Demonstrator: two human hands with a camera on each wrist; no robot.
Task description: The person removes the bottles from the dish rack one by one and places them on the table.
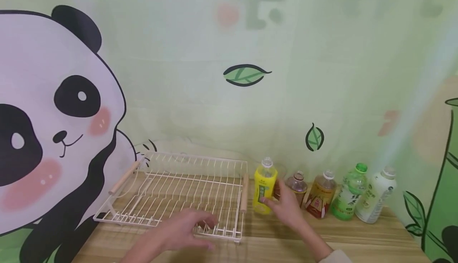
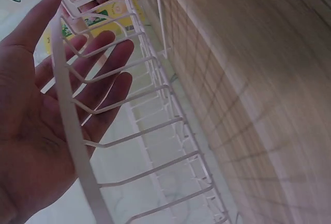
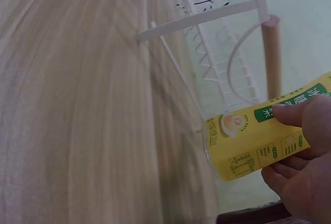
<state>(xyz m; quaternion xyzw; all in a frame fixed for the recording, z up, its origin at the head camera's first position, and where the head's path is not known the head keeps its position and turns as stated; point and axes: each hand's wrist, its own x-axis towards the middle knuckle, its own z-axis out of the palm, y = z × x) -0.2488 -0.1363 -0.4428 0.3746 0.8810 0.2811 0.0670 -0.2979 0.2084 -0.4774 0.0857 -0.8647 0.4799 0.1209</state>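
My right hand (image 1: 287,208) grips a yellow-labelled plastic bottle (image 1: 264,191) from its right side, thumb across the front of the label. The bottle is uncapped and upright in the head view, just right of a white wire dish rack (image 1: 200,158). In the right wrist view, thumb and fingers close around the label, with the bottle's base sticking out past them. My left hand (image 1: 180,229) is at the rack's front edge, holding nothing. The left wrist view has its fingers spread and loosely bent beside the rack's wires.
Right of the yellow bottle stand a dark brown bottle (image 1: 297,184), a red-labelled bottle (image 1: 321,197), a green bottle (image 1: 350,195) and a white bottle (image 1: 373,199). The rack has wooden handles (image 1: 245,193) at both sides. Behind the wooden table (image 1: 286,247) hangs a panda-printed cloth (image 1: 186,76).
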